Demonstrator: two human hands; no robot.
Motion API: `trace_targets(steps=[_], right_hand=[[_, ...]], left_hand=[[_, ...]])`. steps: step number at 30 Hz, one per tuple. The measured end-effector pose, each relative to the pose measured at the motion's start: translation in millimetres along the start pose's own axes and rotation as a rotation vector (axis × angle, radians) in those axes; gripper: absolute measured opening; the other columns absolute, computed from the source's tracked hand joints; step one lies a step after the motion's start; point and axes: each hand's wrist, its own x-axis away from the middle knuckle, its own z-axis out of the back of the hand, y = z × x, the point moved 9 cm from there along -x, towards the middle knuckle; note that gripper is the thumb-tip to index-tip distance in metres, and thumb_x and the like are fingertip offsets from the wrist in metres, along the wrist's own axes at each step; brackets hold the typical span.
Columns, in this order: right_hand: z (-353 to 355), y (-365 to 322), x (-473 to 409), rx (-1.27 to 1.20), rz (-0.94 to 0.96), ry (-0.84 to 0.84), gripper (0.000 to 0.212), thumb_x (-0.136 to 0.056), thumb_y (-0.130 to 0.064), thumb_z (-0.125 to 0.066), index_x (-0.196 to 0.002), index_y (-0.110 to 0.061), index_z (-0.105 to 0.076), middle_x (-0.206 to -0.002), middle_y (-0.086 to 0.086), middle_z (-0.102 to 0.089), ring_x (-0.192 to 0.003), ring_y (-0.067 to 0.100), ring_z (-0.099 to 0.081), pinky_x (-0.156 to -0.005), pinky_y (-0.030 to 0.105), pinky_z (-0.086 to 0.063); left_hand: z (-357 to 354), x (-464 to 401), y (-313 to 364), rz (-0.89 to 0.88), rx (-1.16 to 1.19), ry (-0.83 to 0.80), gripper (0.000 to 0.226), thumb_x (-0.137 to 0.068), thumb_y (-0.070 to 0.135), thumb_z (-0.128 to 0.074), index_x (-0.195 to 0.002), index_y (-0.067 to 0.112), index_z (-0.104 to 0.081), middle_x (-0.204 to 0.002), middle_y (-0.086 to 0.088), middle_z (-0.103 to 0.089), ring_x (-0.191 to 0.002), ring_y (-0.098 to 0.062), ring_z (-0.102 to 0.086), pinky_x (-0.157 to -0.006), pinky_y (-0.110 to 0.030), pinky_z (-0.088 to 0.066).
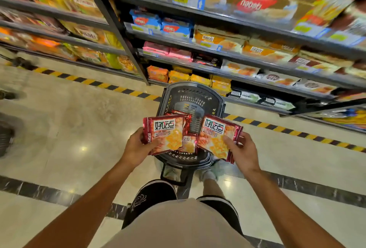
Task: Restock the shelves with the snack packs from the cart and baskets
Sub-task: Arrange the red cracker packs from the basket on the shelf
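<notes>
Both hands hold snack packs over the basket (191,97): left hand (136,146) grips a red pack (165,134) at its L edge, thumb on front; right hand (242,149) grips another red pack (216,137) w/ thumb across the front. More red packs (188,142) lie in the basket btwn them. Basket sits on the floor (79,129) at 12 o'clock, just before the shelves (227,59), stocked w/ biscuit packs. Striped floor tape (297,132) runs 10 to 3 o'clock.
</notes>
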Motion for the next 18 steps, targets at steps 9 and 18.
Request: trace_targets(steps=[9,18], right_hand=[[93.1,-9.9,49.2,-0.058,0.149,-0.008,0.038,-0.089,-0.035,-0.075,-0.119,-0.017,-0.063,-0.110,0.000,-0.072,-0.097,0.014,-0.069,-0.085,0.034,-0.058],[257.8,7.3,62.8,-0.224,0.292,-0.024,0.029,-0.093,-0.032,-0.070,-0.115,-0.015,-0.065,-0.106,-0.003,-0.072,-0.088,0.012,-0.073,-0.062,0.015,-0.055]], left_hand=[[-1.8,94.0,49.9,-0.094,0.098,0.064,0.032,-0.083,0.013,-0.081,-0.111,0.020,-0.067,-0.092,0.010,-0.076,-0.080,0.000,-0.072,-0.069,-0.016,-0.057],[-131.7,191.3,138.0,-0.301,0.094,0.004,0.038,-0.087,0.015,-0.078,-0.123,0.020,-0.065,-0.107,0.005,-0.078,-0.098,-0.013,-0.074,-0.085,-0.032,-0.059]])
